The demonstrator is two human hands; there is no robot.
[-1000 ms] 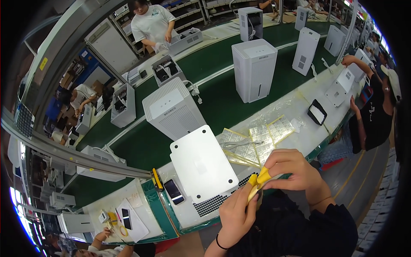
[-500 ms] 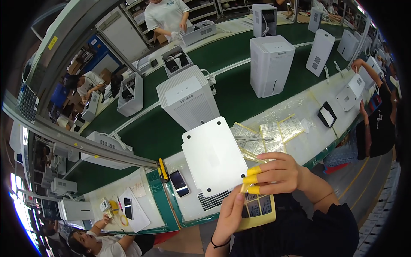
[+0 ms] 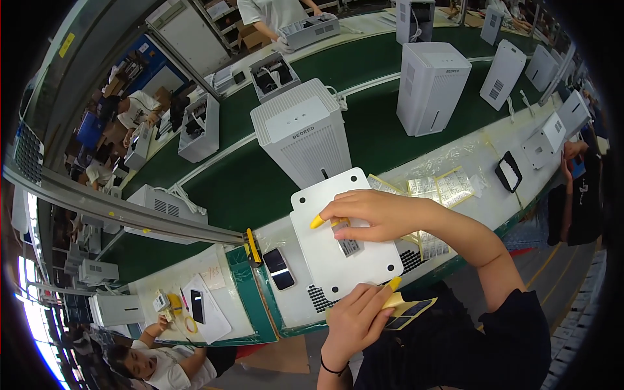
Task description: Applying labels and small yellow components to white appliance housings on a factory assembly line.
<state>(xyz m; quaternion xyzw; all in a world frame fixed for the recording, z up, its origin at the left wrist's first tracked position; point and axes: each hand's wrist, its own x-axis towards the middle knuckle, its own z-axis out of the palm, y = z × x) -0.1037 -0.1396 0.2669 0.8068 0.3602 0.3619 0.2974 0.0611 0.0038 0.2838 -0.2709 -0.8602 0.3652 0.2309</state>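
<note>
A white appliance (image 3: pixel 318 257) lies with its flat panel facing up in front of me, a black round spot at each corner. Over the panel, my right hand (image 3: pixel 374 214) has its finger and thumb on a small silver printed label (image 3: pixel 348 246), which lies against the white surface; yellow finger covers show on my right hand. Near the table's front edge, my left hand (image 3: pixel 357 318) is closed on a yellow-backed label sheet (image 3: pixel 409 312) carrying dark silver labels. Part of that sheet is hidden by my fingers.
A phone (image 3: pixel 279 268) and a yellow-black cutter (image 3: pixel 252 247) lie left of the panel. Sheets of small black dots (image 3: pixel 318 298) and silver label sheets (image 3: pixel 455 185) lie around it. White appliances (image 3: pixel 432 91) stand on the green conveyor (image 3: pixel 364 140); co-workers sit on both sides.
My right hand has left the label sheet beside my left hand and moved forward onto the panel with a label. The left hand keeps the sheet. The view has shifted slightly.
</note>
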